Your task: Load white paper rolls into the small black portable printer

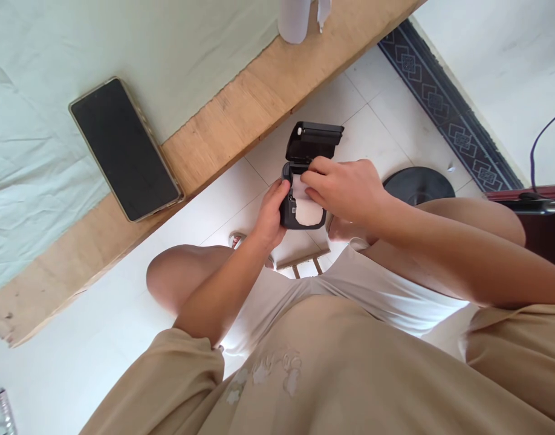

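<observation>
A small black receipt printer [284,222] is held above my lap with its lid [314,142] swung up. Inside its bay sits a white paper roll [308,212]. My left hand [272,211] grips the printer's left side, with the thumb on the rim of the bay. From the right, my right hand [343,184] reaches over the bay, its bent fingers and thumb closed on the upper part of the paper. The fingertips partly hide the roll's upper end and the hinge area.
A wooden table [232,115] with a pale green cloth [205,42] lies ahead and to the left. On it are a dark-screened phone [126,148] and a white roll [294,21]. A round black object [418,184] is on the tiled floor. A dark cable [535,151] hangs at right.
</observation>
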{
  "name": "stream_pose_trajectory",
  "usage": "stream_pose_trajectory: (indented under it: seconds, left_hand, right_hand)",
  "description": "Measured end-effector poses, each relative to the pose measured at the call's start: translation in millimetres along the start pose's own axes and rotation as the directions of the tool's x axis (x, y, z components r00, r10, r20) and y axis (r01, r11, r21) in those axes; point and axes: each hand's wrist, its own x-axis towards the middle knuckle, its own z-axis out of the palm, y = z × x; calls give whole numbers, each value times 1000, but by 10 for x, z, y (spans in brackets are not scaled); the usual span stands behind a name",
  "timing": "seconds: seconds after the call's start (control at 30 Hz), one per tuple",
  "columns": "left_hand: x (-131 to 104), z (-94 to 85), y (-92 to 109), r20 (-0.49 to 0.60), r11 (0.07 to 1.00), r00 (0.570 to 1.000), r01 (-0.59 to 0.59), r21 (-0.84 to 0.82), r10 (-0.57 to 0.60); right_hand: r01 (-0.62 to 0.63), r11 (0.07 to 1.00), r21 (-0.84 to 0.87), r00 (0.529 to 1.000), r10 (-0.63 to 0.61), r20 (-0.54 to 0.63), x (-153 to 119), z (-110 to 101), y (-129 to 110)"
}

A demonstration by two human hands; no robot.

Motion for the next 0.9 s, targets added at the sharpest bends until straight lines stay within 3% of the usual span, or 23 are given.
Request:
stream_pose_trajectory:
  seconds: [0.23, 0.33, 0.4, 0.47, 0.53, 0.57, 0.73, 0.8, 0.9]
  left_hand:
    - [-41, 7, 2, -37, 999, 999, 18, 34, -16]
    - [-26, -4, -15, -72, 998, 996, 57, 27, -55]
    - [-16, -10, -11, -99, 998, 993, 66, 18, -64]
    - [-17, -12, 7, -113, 997, 991, 75, 9, -73]
    - [-27, -8, 31, -112, 997, 990, 81, -2, -81]
    - [-34, -6, 40, -109, 997, 991, 82, -6, -82]
    - [-45, -22, 39, -106, 997, 992, 72, -2, -72]
    - [-47, -43, 25, -111, 998, 991, 69, 6, -68]
    - [-59, -74, 18, -125, 996, 989, 84, 20, -80]
  right_hand:
    - [-43, 991, 125, 999, 40, 25, 121, 85, 61]
    - [-31, 939, 341, 998, 45, -36, 102, 98, 219]
    - [-8, 781, 625, 991, 89, -99, 69, 98, 351]
    - [-37, 503, 864, 983, 174, -59, 50, 87, 454]
    - [-76, 288, 955, 971, 239, 5, 48, 61, 490]
    - [-70, 249, 966, 964, 266, 2, 50, 38, 479]
    - [152, 381, 912, 911, 304, -279, 48, -260, 228]
    - [301, 479, 824, 866, 224, -446, 87, -458, 105]
    - [463, 682, 566, 759, 24, -651, 288, -740, -51]
